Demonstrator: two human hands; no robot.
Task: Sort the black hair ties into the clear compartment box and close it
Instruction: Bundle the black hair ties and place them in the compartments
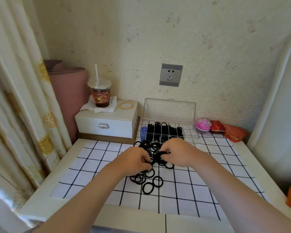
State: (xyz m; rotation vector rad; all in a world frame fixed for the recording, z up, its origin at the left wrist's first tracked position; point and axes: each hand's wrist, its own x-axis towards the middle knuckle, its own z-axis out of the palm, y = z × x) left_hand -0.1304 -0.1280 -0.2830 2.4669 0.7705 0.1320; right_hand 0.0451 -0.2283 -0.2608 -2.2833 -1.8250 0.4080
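Both my hands meet at the middle of the frame over the loose pile of black hair ties [151,181], which lies on the checked cloth [200,182] covering the counter [40,204]. My left hand [134,158] has its fingers curled down into the pile, pinching a few loops. My right hand [176,153] holds a small bunch gathered between thumb and fingers.

I judge these ties to be very light, soft and stretchy. They should flop and snag on one another rather than slide, so I expect stragglers to lift along with any bunch. The best hold is probably a pinch across several loops at once, squeezing them flat.

They look like thin matte black rings, all much alike, overlapping in a tangle with a few lying separate toward the lower edge of the pile. Just beyond it, the clear compartment box [190,132] stands with its lid [169,109] upright. Its left and middle compartments already hold ties; the right end looks empty.
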